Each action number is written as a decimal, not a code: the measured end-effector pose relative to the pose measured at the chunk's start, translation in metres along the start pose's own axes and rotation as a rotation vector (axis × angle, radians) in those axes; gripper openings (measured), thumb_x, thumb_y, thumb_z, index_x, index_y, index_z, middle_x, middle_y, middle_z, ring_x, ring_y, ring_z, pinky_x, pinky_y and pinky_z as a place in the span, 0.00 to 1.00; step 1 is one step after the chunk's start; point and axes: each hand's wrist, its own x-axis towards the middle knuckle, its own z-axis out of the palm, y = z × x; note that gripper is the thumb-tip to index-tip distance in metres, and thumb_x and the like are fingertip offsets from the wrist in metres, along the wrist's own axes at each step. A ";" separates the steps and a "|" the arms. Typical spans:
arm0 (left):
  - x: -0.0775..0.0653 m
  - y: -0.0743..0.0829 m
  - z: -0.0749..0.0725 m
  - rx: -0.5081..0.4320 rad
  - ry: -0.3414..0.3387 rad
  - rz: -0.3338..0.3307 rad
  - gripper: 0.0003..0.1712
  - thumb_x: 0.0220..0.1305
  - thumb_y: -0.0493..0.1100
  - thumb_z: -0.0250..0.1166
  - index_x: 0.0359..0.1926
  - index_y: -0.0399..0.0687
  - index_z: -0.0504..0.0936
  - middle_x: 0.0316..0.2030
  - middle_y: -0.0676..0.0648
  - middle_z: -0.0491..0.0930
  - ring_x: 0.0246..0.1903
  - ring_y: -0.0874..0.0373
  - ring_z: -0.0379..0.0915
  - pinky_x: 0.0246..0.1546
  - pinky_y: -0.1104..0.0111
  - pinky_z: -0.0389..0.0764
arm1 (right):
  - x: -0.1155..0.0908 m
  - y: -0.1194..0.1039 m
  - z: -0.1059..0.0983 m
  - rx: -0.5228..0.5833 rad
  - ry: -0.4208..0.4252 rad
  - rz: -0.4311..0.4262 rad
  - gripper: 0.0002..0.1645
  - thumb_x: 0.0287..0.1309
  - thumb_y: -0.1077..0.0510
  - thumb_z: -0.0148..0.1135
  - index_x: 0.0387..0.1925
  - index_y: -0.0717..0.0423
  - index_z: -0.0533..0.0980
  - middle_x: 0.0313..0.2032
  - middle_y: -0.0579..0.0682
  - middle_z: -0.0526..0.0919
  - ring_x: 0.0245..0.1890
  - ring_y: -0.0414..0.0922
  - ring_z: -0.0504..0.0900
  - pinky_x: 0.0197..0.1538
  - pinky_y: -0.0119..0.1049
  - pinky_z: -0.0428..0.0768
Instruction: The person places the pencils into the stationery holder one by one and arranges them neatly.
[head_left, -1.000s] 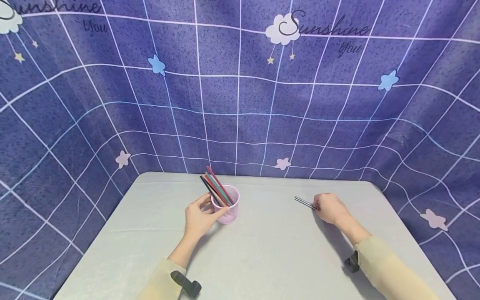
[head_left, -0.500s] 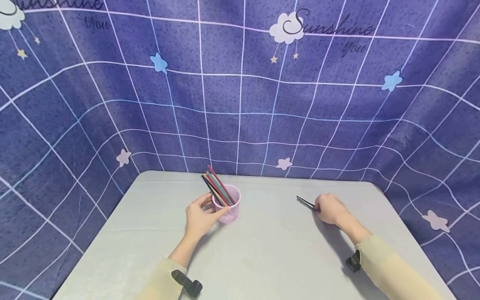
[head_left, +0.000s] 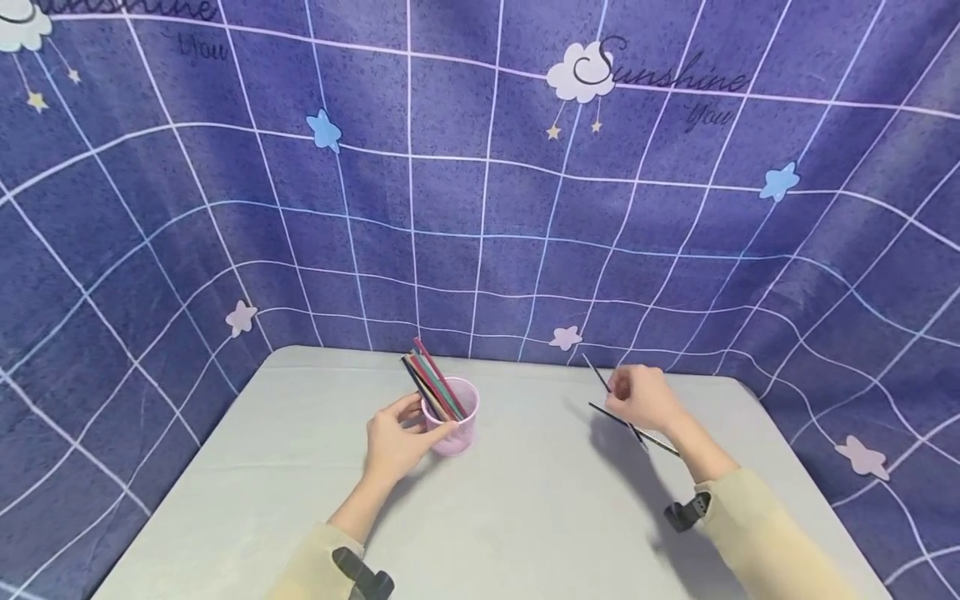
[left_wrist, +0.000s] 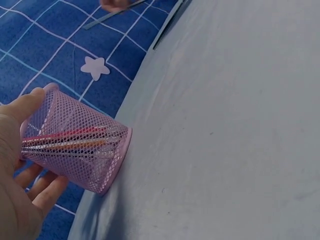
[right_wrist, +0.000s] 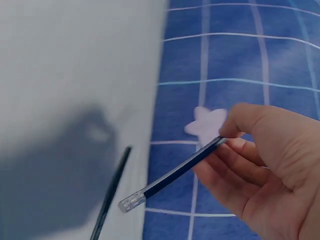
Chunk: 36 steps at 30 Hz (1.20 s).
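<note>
In the head view my left hand (head_left: 397,442) grips a pink mesh pen cup (head_left: 454,440), thumb on the near side and fingers behind. Several colored pencils (head_left: 435,385) lean to the left inside the cup. The cup's base meets the table in the left wrist view. Over at the right, my right hand (head_left: 647,400) pinches a dark pencil (right_wrist: 182,167) between thumb and fingers, raised above the table. That pencil has a silvery end cap. Below it a second dark pencil (head_left: 660,444) lies on the table, partly covered by the hand in the head view.
Both hands work over a table with a pale grey cover (head_left: 517,517). A blue-purple grid-and-star curtain (head_left: 517,208) hangs behind and at both sides. Dark straps with small cameras sit on the left sleeve (head_left: 307,567) and right sleeve (head_left: 765,533).
My right hand has lifted one dark pencil off the table and turned it, while the other stays lying there. Earlier both lay side by side at the fingers. The left hand keeps holding the cup.
</note>
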 end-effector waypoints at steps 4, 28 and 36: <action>0.000 0.001 -0.002 0.017 0.027 -0.007 0.40 0.41 0.45 0.91 0.57 0.38 0.87 0.47 0.37 0.92 0.48 0.41 0.91 0.47 0.59 0.95 | 0.010 -0.018 -0.005 0.057 0.054 0.028 0.03 0.48 0.61 0.66 0.28 0.52 0.79 0.21 0.42 0.83 0.23 0.36 0.76 0.31 0.33 0.76; 0.003 -0.003 -0.015 0.058 0.010 -0.015 0.39 0.42 0.44 0.91 0.57 0.37 0.87 0.47 0.35 0.91 0.48 0.39 0.90 0.48 0.56 0.95 | 0.068 -0.148 0.030 0.665 0.092 -0.328 0.07 0.59 0.72 0.66 0.37 0.62 0.77 0.33 0.56 0.84 0.37 0.44 0.84 0.48 0.34 0.94; 0.003 0.005 0.001 0.028 -0.016 -0.009 0.41 0.43 0.45 0.90 0.58 0.34 0.86 0.48 0.33 0.90 0.49 0.37 0.90 0.48 0.56 0.95 | 0.077 -0.163 0.055 0.687 0.104 -0.321 0.07 0.61 0.71 0.65 0.37 0.61 0.76 0.34 0.55 0.86 0.38 0.47 0.88 0.46 0.32 0.94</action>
